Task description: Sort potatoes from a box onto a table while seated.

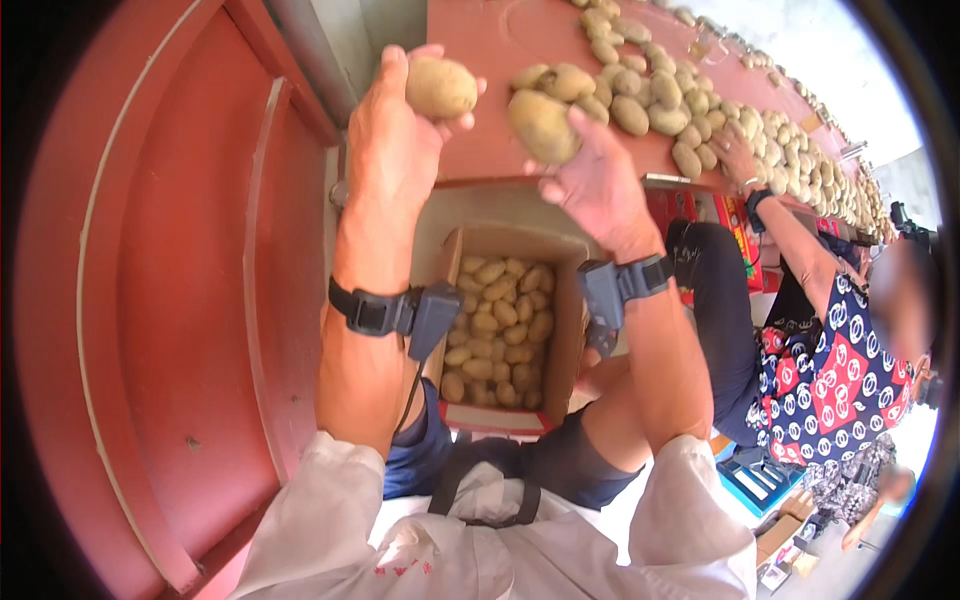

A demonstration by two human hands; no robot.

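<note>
My left hand (405, 124) is raised and holds a pale oval potato (441, 88) between thumb and fingers. Beside it, my right hand (600, 172) grips another yellowish potato (541, 126) that looks slightly blurred, with a darker patch on its skin. Both hands are at the near edge of a red table (491, 45). Just past my right hand, a heap of loose potatoes (645, 90) spreads over the tabletop. Below my forearms, an open cardboard box (566, 322) stands between my legs with many potatoes (502, 322) inside.
A red wooden door or panel (187, 300) rises close on my left. To the right sits a co-worker in a patterned top (832, 375), whose hand (735, 150) touches the potatoes. Red printed boxes (739, 232) stand under the table. A blue crate (757, 480) lies behind the co-worker.
</note>
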